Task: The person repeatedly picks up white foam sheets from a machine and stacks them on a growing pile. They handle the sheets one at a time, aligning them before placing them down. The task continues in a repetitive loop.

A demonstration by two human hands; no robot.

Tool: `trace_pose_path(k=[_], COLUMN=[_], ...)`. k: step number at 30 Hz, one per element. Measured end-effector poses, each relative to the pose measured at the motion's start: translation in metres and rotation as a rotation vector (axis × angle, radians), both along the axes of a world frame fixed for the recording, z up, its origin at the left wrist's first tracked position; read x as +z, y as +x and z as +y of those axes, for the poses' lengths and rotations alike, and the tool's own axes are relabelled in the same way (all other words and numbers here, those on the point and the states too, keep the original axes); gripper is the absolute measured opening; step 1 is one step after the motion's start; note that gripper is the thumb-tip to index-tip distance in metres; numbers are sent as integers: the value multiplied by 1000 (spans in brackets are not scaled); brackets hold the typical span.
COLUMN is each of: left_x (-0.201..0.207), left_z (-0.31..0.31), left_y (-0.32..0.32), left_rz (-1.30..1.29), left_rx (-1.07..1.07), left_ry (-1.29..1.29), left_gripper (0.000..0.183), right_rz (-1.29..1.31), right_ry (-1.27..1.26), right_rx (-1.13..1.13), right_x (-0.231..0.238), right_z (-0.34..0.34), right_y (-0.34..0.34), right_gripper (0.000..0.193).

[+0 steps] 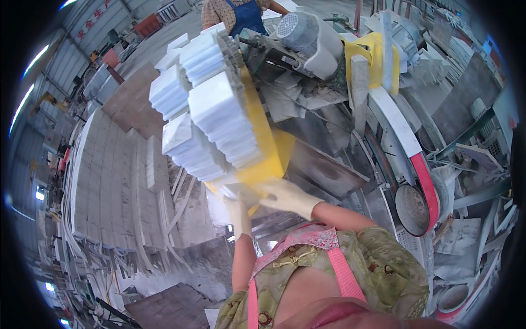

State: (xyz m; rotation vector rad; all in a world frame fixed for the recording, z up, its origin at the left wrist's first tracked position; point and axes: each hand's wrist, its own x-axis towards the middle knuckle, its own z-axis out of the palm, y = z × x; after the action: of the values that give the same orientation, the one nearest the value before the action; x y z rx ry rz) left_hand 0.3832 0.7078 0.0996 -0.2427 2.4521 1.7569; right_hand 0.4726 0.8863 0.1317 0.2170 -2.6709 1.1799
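My left hand (238,213), in a pale glove, is closed on the near left edge of a white stone tile (241,192). From the right my right hand (289,198), gloved too, reaches over beside that tile. Its fingers look stretched out and apart but are smeared by motion, and I cannot tell whether they touch the tile. Just beyond both hands, a yellow surface (272,159) carries several stacks of white stone tiles (219,107), set in two rows running away from me.
Long grey stone slabs (107,181) lean at the left. A grey motor (309,41) stands at the far right of the stacks, near a yellow cloth (372,57). A curved red-and-white guard (424,186) rises on the right. A person in a blue apron (247,16) is beyond.
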Motion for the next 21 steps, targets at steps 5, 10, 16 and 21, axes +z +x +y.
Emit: trace_pose_path(k=[5,10,16,21], left_x=[-1,11,14,20], left_z=[5,7,13,25], left_y=[1,5,6,0], left_rz=[54,46,66,76], left_rx=[21,-17,6,63], left_ry=[47,379,346,-38], left_gripper=[57,51,58,57], right_rz=[-43,26,-42,-132], right_ry=[-15,46,265,549], right_rx=[-376,-820,-1167,-1090], right_x=[-7,-34,-58,-78], right_z=[130,272,376,412], right_y=[69,169,272,281], right_gripper=[47,44,59,63])
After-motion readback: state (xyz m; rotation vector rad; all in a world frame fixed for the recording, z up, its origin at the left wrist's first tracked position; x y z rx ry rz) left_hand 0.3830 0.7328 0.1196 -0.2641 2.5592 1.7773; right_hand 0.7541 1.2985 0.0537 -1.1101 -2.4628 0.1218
